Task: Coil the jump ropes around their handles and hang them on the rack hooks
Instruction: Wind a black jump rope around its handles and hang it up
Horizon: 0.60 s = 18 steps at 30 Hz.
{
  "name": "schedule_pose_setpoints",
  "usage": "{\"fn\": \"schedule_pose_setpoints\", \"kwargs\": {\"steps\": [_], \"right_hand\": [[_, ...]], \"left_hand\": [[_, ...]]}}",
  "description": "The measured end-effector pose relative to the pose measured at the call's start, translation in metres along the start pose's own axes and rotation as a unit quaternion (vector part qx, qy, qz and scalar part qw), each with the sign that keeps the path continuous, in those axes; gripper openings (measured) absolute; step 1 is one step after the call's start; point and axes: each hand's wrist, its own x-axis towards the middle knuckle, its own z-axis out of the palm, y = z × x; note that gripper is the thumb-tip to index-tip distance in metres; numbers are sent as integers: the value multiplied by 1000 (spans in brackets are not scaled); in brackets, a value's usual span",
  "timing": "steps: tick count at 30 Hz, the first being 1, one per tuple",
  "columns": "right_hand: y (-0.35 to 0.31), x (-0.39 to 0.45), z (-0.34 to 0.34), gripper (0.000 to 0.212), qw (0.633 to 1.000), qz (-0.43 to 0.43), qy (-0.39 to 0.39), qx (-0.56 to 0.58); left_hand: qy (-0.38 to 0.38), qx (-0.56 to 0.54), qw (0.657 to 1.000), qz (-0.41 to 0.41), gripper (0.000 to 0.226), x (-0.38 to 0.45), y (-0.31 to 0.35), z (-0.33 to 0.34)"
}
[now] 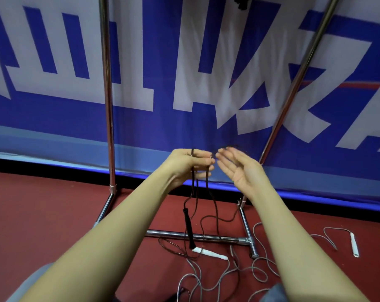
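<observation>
While my left hand [191, 164] curls its fingers round several strands of the dark rope [211, 197], I see my right hand [239, 168] just beside it, palm up, fingers straight and relaxed, gripping nothing. Rope passes blurrily above the right fingertips; contact, I cannot tell. Below the left fingers the strands hang down, and a black handle [189, 227] dangles from one, near the rack's [107, 88] floor bar. Farther below lies a grey rope [206, 277] with a white handle [208, 253], loose on the red floor [43, 210]; another white handle [354, 245] lies well right of the right hand.
</observation>
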Motion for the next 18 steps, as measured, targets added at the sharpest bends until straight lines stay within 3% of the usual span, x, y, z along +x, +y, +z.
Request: {"fn": "schedule_pose_setpoints", "kwargs": {"steps": [3, 6, 9, 11, 13, 18], "right_hand": [[9, -3, -3, 30, 979, 107, -46, -167], [13, -9, -2, 30, 944, 166, -132, -252], [14, -13, 0, 16, 908, 150, -178, -347], [17, -12, 0, 12, 887, 113, -159, -418], [18, -10, 2, 12, 914, 85, -122, -378], [6, -3, 9, 16, 977, 17, -78, -199]], "left_hand": [[54, -106, 992, 45, 12, 5, 11, -1], [103, -166, 977, 85, 11, 10, 19, -5], [133, -190, 966, 115, 10, 14, 21, -10], [142, -192, 963, 124, 8, 16, 18, -14], [140, -172, 969, 110, 4, 17, 15, -16], [50, 16, 998, -41, 32, 15, 6, -26]]}}
